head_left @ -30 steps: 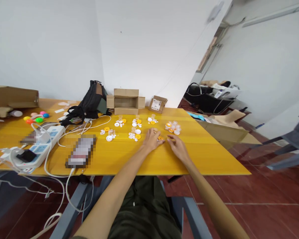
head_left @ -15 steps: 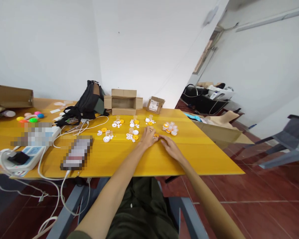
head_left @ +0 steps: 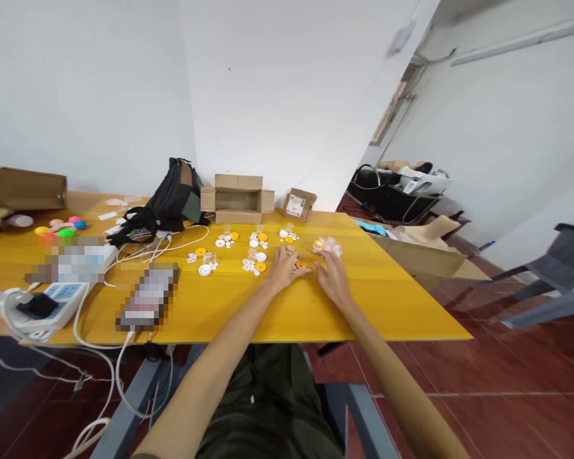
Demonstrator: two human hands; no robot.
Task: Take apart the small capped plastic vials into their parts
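My left hand [head_left: 282,270] rests on the yellow table beside an orange disc-shaped piece [head_left: 300,264] with small white parts. Its thumb stretches out below the disc, and its fingers are apart, partly hiding what lies there. Just right of it, my right hand [head_left: 333,278] is open, its fingertips at the near side of a cluster of clear plastic cups [head_left: 335,248] with an orange piece among them. Small groups of orange discs, white discs [head_left: 205,270], spotted white pieces [head_left: 247,265] and clear cups [head_left: 210,259] lie to the left and behind.
Two cardboard boxes [head_left: 239,207] stand at the table's back, with a black backpack [head_left: 175,197] to their left. A phone [head_left: 148,296], white cables and a power strip [head_left: 60,303] occupy the left. Coloured balls [head_left: 67,233] lie farther left.
My right hand has moved right and forward, away from the left hand, to the cup cluster. My left hand's thumb has spread outward, and the orange disc shows more fully.
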